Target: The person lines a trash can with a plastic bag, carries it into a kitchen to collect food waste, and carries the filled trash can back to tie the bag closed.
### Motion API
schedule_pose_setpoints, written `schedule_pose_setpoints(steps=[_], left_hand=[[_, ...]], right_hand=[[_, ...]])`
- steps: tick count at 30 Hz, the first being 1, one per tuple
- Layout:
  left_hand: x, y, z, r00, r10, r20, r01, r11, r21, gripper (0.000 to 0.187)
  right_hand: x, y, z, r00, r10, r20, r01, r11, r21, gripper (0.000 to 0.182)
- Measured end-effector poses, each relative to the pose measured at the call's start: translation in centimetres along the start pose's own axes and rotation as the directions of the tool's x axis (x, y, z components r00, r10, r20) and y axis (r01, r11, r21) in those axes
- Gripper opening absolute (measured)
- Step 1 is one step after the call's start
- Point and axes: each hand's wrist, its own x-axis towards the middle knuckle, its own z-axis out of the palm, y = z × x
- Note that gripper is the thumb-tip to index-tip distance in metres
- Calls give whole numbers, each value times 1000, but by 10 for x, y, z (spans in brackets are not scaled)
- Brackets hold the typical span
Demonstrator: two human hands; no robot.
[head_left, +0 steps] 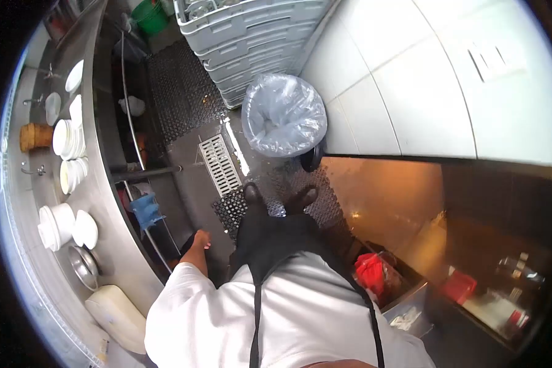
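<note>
My left hand (203, 238) hangs low at my left side, fingers loosely bent and nothing visible in them. Nearest to it is a steel rail under the long steel counter (119, 224), where a blue cloth (147, 211) is draped. My right hand is out of sight, with my white sleeve and torso filling the lower part of the view. On the counter stand stacked white bowls (67, 140), a white lidded tub (57, 226), a metal bowl (84, 265) and a large cream-coloured container (115, 316).
Ahead is a bin (285, 116) lined with clear plastic, beside stacked grey crates (251, 43). A floor drain grate (221, 164) and black rubber mats (181, 92) cover parts of the wet floor. To my right, a red bag (374, 274) lies near a metal-topped surface (386, 196).
</note>
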Motion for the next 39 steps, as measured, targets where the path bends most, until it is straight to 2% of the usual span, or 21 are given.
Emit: schedule_pose_setpoints(steps=[3,4,5,7,10,12,13,15,16,17,18,19,20,21,23,24,25,28,32,36,39], left_hand=[[12,48,-11,921,363,139,-368,930,9,34],[17,76,-9,862,483,155,-501,857,117,34],[16,114,3,826,562,44,-520,730,443,33],[45,169,29,636,766,-92,-730,636,252,34],[-113,251,92,685,728,40,-724,685,-78,35],[-152,273,135,631,776,26,-760,624,-183,34],[-152,283,152,622,778,82,-764,627,-154,33],[-134,289,180,595,784,179,-798,603,13,33],[-127,284,198,573,792,212,-819,556,140,33],[-117,272,218,548,796,256,-825,565,12,33],[-116,264,231,452,764,461,-882,307,357,29],[-116,255,245,325,686,650,-773,-203,601,25],[-117,246,258,188,576,795,-579,-590,564,21],[-121,235,272,196,501,843,-563,-646,515,22],[-125,230,299,540,491,684,-742,-104,662,22],[-131,232,315,672,467,574,-707,177,684,23],[-137,237,333,715,440,544,-679,253,689,23],[-148,266,399,752,366,548,-648,264,714,24],[-150,313,498,770,282,573,-630,188,754,26],[-158,376,621,786,210,582,-612,134,779,27],[-169,433,746,833,133,537,-553,174,815,29]], right_hand=[[7,16,26,986,-55,-158,74,990,122,18],[18,21,36,969,-95,-229,132,980,151,19],[31,26,45,939,-141,-314,202,965,170,20],[61,31,55,851,-205,-483,331,924,191,22],[69,16,24,855,-95,-510,355,824,442,22],[46,-44,-66,919,58,-391,269,633,726,20],[65,-25,-80,931,52,-361,261,595,760,21],[73,-11,-113,768,-22,-640,361,841,404,35],[69,-5,-128,756,-9,-655,351,850,393,36],[62,3,-138,748,5,-664,335,860,385,37],[52,9,-149,751,50,-659,301,862,409,37],[41,16,-157,756,87,-649,270,862,429,38],[33,26,-161,764,113,-636,258,849,461,38],[26,35,-164,773,127,-621,251,838,484,39],[10,56,-173,775,154,-613,265,801,536,39],[-1,65,-176,768,170,-617,283,775,565,39],[-13,75,-182,761,186,-621,302,746,594,39],[-57,110,-206,718,315,-621,172,785,596,38],[-119,177,-236,362,548,-754,72,790,609,36],[-162,252,-253,12,619,-786,-120,781,613,30],[-155,293,-231,76,637,-767,-161,767,621,28]])
